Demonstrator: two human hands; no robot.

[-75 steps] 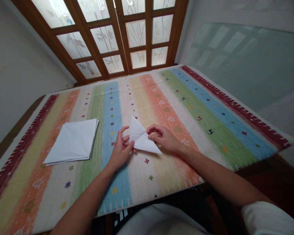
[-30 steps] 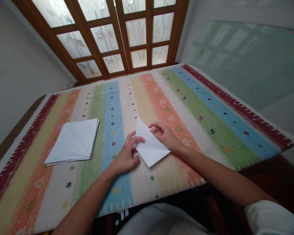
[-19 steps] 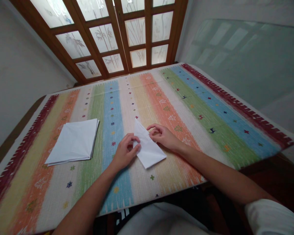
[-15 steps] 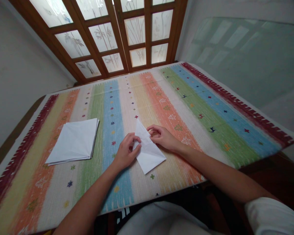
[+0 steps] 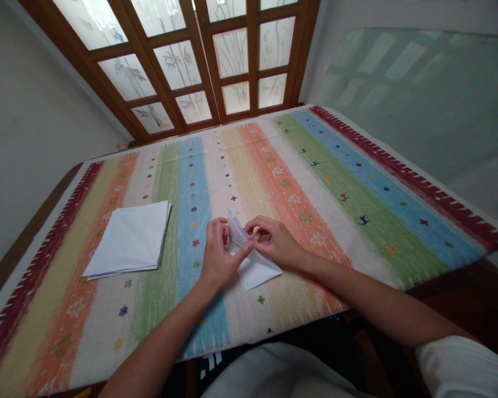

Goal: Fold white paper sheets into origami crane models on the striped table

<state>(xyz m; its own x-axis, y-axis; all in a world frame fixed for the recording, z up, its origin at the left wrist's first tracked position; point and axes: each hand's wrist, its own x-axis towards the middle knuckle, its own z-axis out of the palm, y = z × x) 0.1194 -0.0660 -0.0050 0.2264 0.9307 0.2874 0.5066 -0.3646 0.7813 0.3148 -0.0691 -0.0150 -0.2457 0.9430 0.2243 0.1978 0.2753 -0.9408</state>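
A folded white paper [image 5: 255, 271] lies on the striped cloth in front of me, its lower point flat and its upper tip standing up between my hands. My left hand [image 5: 221, 254] pinches the paper's left side near that tip. My right hand [image 5: 274, 241] comes in from the right, its fingertips on the paper's upper fold. Part of the fold is hidden behind my fingers. To the left lies a square stack of folded white paper [image 5: 126, 240], which neither hand touches.
A woven cloth with coloured stripes [image 5: 340, 237] covers the table, and its near edge runs just beyond my forearms. A wood-framed frosted glass door [image 5: 232, 66] stands beyond the far edge. A large glass pane [image 5: 410, 99] leans at the right.
Both hands have closed in on the paper. Its upper part has lifted and narrowed between my fingers, where it lay flat a moment ago. The stack has not changed.
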